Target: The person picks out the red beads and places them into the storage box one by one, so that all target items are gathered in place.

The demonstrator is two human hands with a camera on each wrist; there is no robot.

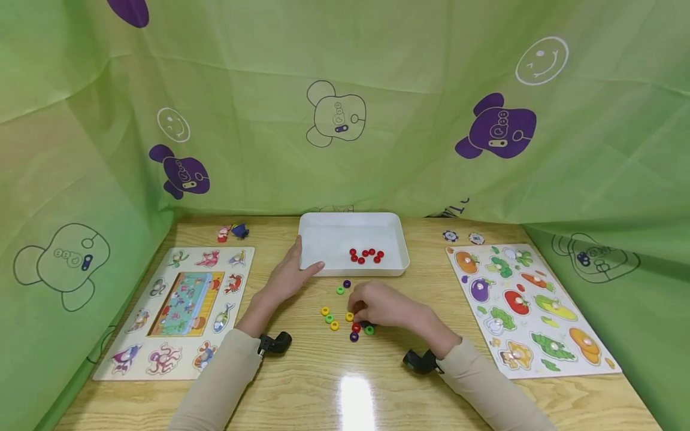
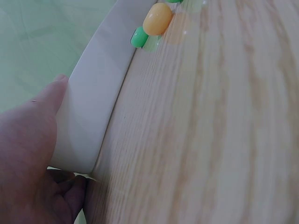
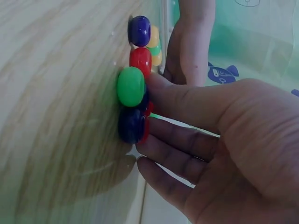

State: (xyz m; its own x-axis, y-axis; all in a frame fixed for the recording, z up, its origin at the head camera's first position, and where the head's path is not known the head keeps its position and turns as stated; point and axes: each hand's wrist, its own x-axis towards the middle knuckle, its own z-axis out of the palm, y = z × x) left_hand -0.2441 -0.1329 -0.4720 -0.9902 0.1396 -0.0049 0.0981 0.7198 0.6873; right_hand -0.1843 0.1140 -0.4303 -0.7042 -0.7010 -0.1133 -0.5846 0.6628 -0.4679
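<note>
My left hand (image 1: 288,275) grips the left front corner of a white tray (image 1: 401,271), thumb over the front rim and fingers round the side. Several red beads (image 1: 362,260) lie inside the tray. On the table before it, my right hand (image 1: 388,308) reaches down into loose ring-shaped beads. Its thumb and fingertips close round a red bead (image 3: 149,110), partly hidden behind a dark blue bead (image 3: 131,125) and a green bead (image 3: 131,87). Another red bead (image 3: 140,60) and a purple bead (image 3: 139,31) are beside the thumb.
Yellow beads (image 1: 334,325) and green ones lie left of my right hand. A sea-animal puzzle board (image 1: 242,287) is at the left, a vegetable puzzle board (image 1: 579,323) at the right. Small figures (image 1: 239,231) and poker chips (image 1: 476,238) sit near the green curtain (image 1: 259,167).
</note>
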